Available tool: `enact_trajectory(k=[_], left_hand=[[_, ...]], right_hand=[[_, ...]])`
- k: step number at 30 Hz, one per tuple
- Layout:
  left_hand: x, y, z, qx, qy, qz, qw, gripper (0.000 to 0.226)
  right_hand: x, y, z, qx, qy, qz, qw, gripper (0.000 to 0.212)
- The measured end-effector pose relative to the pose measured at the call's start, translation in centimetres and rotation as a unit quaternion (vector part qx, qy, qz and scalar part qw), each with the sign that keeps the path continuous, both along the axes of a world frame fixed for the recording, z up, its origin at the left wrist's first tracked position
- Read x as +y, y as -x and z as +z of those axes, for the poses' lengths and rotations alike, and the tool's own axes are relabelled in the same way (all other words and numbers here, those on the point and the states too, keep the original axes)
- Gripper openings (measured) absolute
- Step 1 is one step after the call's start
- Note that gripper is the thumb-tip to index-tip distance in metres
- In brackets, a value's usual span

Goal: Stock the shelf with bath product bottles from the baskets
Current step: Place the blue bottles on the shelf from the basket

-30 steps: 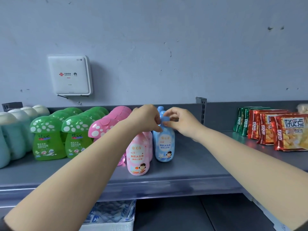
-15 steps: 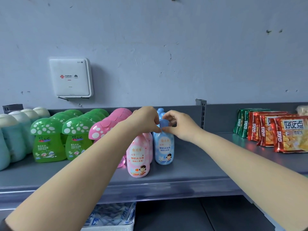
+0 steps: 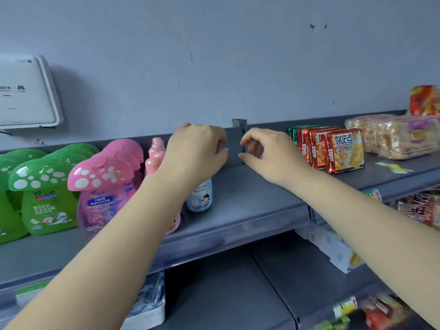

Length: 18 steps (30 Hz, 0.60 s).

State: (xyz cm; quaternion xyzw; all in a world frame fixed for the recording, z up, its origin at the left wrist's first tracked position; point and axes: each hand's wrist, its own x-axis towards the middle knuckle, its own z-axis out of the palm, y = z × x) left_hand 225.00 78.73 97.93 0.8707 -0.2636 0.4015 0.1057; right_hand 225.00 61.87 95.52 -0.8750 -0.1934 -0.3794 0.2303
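A light blue bath bottle (image 3: 200, 198) stands on the grey shelf (image 3: 250, 201), its top hidden behind my left hand (image 3: 197, 151). That hand's fingers are curled, and I cannot see whether they grip the cap. My left forearm covers most of a pink bottle (image 3: 174, 226) at the shelf's front. Another pink bottle's cap (image 3: 156, 156) shows behind it. My right hand (image 3: 266, 151) hovers to the right of the bottles, fingers loosely curled, holding nothing.
Pink mushroom-shaped bottles (image 3: 102, 186) and green mushroom-shaped bottles (image 3: 45, 194) fill the shelf's left. Red snack packs (image 3: 342, 151) and a clear wrapped pack (image 3: 395, 136) stand on the right. A white basket (image 3: 147, 306) sits on the lower shelf. A white wall box (image 3: 26, 96) hangs at left.
My right hand has let go of the blue bottle's cap and moved off to the right. My left hand shifted right from the pink bottle. The view moved closer and rightward.
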Motion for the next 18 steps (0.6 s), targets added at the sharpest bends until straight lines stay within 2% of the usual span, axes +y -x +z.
enact_trajectory(k=[3, 8, 14, 18], left_hand=[[-2.8, 0.0, -2.4, -0.011, -0.052, -0.061, 0.997, 0.023], [-8.8, 0.5, -7.7, -0.039, -0.147, -0.142, 0.978, 0.006], [-17.0, 3.5, -14.2, 0.038, -0.206, -0.278, 0.937, 0.013], [-22.8, 6.8, -19.1, 0.095, -0.282, -0.324, 0.898, 0.02]], right_hand=[[-2.7, 2.9, -2.0, -0.004, 0.097, -0.096, 0.991, 0.02], [-7.5, 8.1, -7.0, 0.07, 0.169, -0.24, 0.953, 0.026], [-12.9, 15.3, -14.1, 0.179, 0.212, -0.347, 0.896, 0.023], [-16.1, 20.3, -19.3, 0.275, 0.182, -0.392, 0.859, 0.027]])
